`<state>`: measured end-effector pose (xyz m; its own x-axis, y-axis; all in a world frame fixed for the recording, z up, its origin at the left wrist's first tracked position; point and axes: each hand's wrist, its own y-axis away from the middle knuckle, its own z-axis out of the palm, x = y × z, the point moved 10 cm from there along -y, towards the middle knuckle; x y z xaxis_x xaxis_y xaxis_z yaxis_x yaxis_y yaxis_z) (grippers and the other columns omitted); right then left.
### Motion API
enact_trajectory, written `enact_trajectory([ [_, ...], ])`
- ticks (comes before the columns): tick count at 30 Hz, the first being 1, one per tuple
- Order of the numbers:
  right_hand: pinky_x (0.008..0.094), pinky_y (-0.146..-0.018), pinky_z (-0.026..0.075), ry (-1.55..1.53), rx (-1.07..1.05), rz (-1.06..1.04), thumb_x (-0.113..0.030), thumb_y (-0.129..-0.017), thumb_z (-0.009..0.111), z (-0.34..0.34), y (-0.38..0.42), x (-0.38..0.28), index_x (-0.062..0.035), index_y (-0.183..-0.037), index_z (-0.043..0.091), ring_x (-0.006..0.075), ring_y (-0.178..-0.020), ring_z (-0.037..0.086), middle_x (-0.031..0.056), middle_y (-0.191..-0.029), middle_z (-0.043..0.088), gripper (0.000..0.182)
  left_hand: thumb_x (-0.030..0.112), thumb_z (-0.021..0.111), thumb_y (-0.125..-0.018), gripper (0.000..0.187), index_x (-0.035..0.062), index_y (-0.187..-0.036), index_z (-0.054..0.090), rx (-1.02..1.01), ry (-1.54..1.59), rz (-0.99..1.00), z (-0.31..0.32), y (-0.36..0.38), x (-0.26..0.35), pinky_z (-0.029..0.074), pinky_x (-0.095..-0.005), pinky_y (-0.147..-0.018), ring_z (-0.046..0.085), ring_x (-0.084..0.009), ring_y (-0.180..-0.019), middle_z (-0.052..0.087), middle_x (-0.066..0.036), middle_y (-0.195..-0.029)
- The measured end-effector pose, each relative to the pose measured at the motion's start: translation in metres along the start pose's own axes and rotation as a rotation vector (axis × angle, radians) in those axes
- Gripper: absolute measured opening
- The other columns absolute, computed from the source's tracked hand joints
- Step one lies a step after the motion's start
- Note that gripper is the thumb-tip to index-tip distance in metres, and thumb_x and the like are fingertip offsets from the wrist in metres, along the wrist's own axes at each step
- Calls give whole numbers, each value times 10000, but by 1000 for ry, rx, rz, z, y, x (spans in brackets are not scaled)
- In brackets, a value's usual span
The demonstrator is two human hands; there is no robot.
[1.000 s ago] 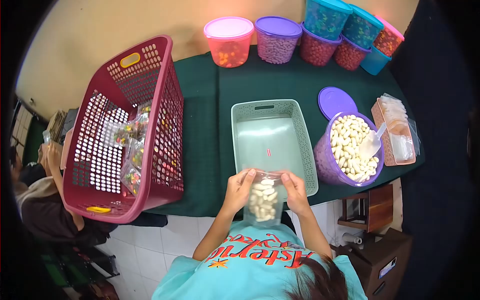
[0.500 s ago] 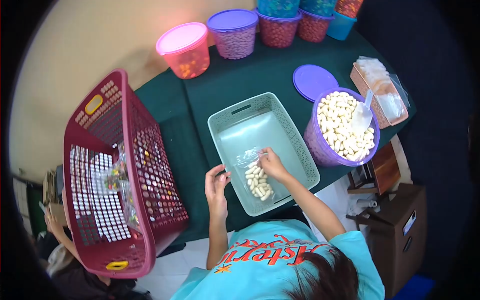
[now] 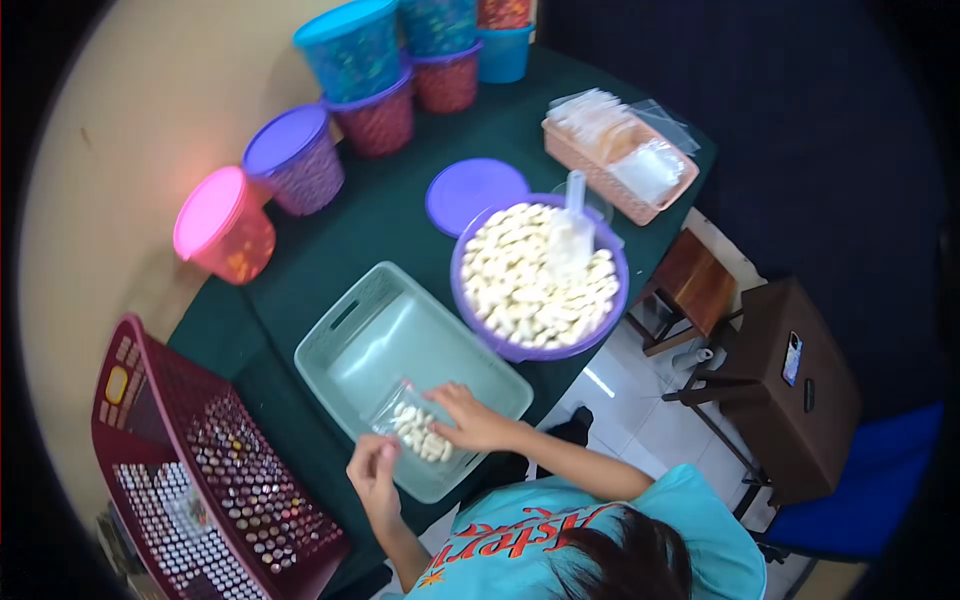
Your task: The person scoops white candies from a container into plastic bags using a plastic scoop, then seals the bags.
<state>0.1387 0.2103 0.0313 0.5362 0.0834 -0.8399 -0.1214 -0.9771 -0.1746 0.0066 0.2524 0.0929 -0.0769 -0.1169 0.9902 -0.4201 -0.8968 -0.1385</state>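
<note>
A clear plastic bag (image 3: 424, 436) of white, peanut-shaped pieces is over the near part of a pale green tray (image 3: 330, 372). My right hand (image 3: 468, 418) grips the bag at its upper right side, fingers bent over the plastic. At the bag's left edge, my left hand (image 3: 376, 474) is closed, with thumb and fingertips pinched on the plastic. Beyond the tray stands a purple tub (image 3: 618, 305) full of the same white pieces (image 3: 530, 275), with a clear scoop (image 3: 572, 235) stuck in them.
A purple lid (image 3: 478, 196) lies behind the tub. A pink basket (image 3: 590, 180) holds clear bags. Lidded tubs, including a pink one (image 3: 226, 228), line the wall side. At left is a maroon laundry basket (image 3: 165, 400); a brown chair (image 3: 770, 400) with a phone is at right.
The view has swung right, so everything sits further left in it. My left hand has come from beside the bag to its edge and closed. My right hand stays on the bag.
</note>
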Motion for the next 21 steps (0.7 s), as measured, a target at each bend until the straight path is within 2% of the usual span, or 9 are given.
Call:
enact_trajectory([
  [1, 385, -837, 361, -90, -15, -8, -182, -780, 540, -16, 11, -8, 11, -1138, 413, 313, -983, 422, 185, -1021, 453, 426, 74, 571, -738, 103, -26, -736, 594, -204, 34, -63, 22, 4, -1, 392, -243, -602, 509, -138, -654, 569, -85, -721],
  [3, 350, -809, 393, -345, -86, 4, -194, -815, 530, -50, 35, -19, -3, -1100, 458, 252, -949, 494, 147, -982, 507, 350, 72, 591, -721, 171, -13, -861, 639, -649, 52, -102, 79, 19, 7, 417, -252, -607, 555, -165, -659, 609, -121, -736],
  [5, 309, -759, 428, -556, -173, 175, -196, -843, 510, -66, 68, 5, -6, -1085, 473, 184, -876, 549, 112, -929, 556, 310, 75, 574, -750, 199, -7, -923, 630, -1016, 63, -103, 140, 38, 24, 427, -265, -621, 562, -171, -663, 608, -118, -761],
  [6, 287, -714, 447, -570, -103, 150, -210, -858, 495, -89, 82, 9, -8, -1073, 485, 142, -810, 557, 87, -899, 576, 295, 77, 562, -766, 198, -6, -935, 626, -1127, 85, -97, 167, 45, 26, 427, -267, -625, 563, -171, -668, 607, -117, -776],
  [9, 263, -740, 428, -616, -17, 275, -196, -857, 497, -136, 127, 50, -14, -1074, 493, 117, -835, 529, 67, -901, 568, 283, 135, 527, -814, 238, -11, -987, 601, -1354, 11, -115, 240, 65, 22, 427, -278, -666, 568, -180, -730, 596, -124, -821],
  [15, 262, -795, 406, -637, 103, 439, -166, -864, 485, -228, 192, 125, -13, -1097, 477, 124, -908, 515, 79, -969, 556, 279, 172, 516, -830, 266, 4, -1028, 575, -1181, -125, -163, 362, 59, 10, 433, -280, -695, 566, -161, -771, 593, -96, -845],
  [17, 251, -757, 414, -600, 120, 465, -154, -845, 501, -262, 200, 131, -10, -1063, 500, 112, -846, 525, 56, -908, 573, 261, 164, 513, -831, 264, 2, -1031, 570, -1066, -57, -86, 393, 49, 7, 427, -279, -724, 560, -157, -807, 592, -97, -879],
  [19, 246, -745, 419, -516, 204, 441, -157, -841, 508, -299, 206, 138, -4, -1056, 502, 115, -827, 537, 62, -908, 584, 264, 163, 508, -836, 269, 0, -1045, 553, -1021, -58, -117, 416, 43, -5, 418, -273, -750, 548, -145, -836, 588, -91, -909],
  [21, 243, -732, 423, -488, 214, 455, -153, -840, 510, -320, 208, 145, 1, -1052, 503, 116, -808, 543, 70, -906, 592, 262, 161, 504, -842, 279, -11, -1061, 529, -896, 15, -273, 431, 32, -22, 410, -268, -770, 533, -133, -861, 580, -84, -921],
])
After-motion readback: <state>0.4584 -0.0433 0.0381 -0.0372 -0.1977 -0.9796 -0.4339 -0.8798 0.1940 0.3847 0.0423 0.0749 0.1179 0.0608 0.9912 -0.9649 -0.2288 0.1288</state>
